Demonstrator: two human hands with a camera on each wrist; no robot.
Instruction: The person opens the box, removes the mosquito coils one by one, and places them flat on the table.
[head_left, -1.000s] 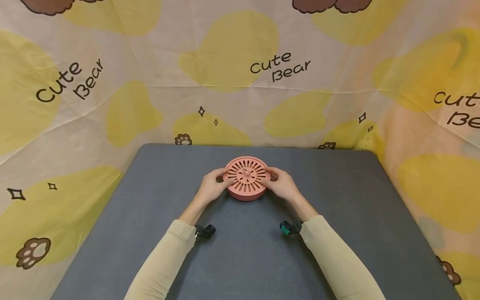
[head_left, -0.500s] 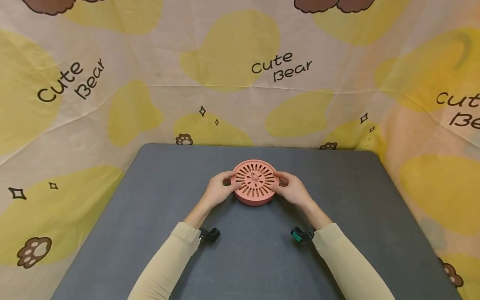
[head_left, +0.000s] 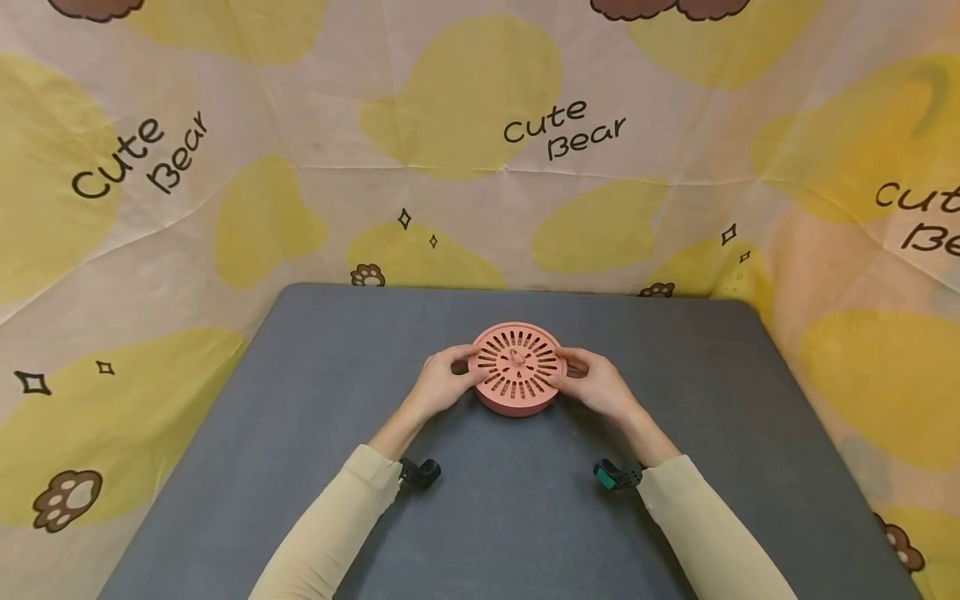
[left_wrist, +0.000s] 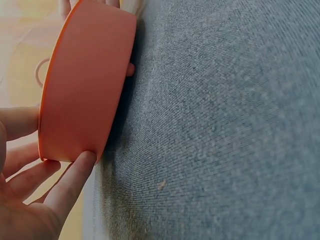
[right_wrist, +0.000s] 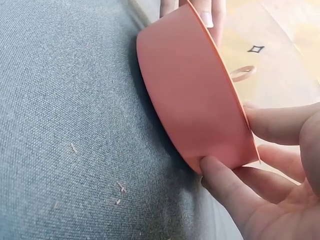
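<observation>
A round pink mosquito coil holder (head_left: 517, 371) with a slotted lid is at the far middle of the table, between both hands. A small ring (head_left: 517, 357) stands up from the lid's centre. My left hand (head_left: 442, 385) grips the holder's left edge, its thumb over the lid rim. On the opposite side, my right hand (head_left: 602, 387) holds it the same way. Both wrist views show the smooth side wall (left_wrist: 87, 80) close over the cloth, with fingertips (right_wrist: 212, 165) pressed low against it. A small foot (left_wrist: 130, 69) pokes out underneath.
A blue-grey cloth covers the table (head_left: 517, 517). Behind and beside it hangs a patterned curtain (head_left: 465, 100) with yellow patches and lettering. Dark bands (head_left: 422, 473) sit at both wrists, by the pale sleeves. Tiny crumbs (right_wrist: 121, 187) lie on the cloth.
Both hands have shifted the mosquito coil holder to the right and slightly nearer to me. Their grip on it looks the same throughout.
</observation>
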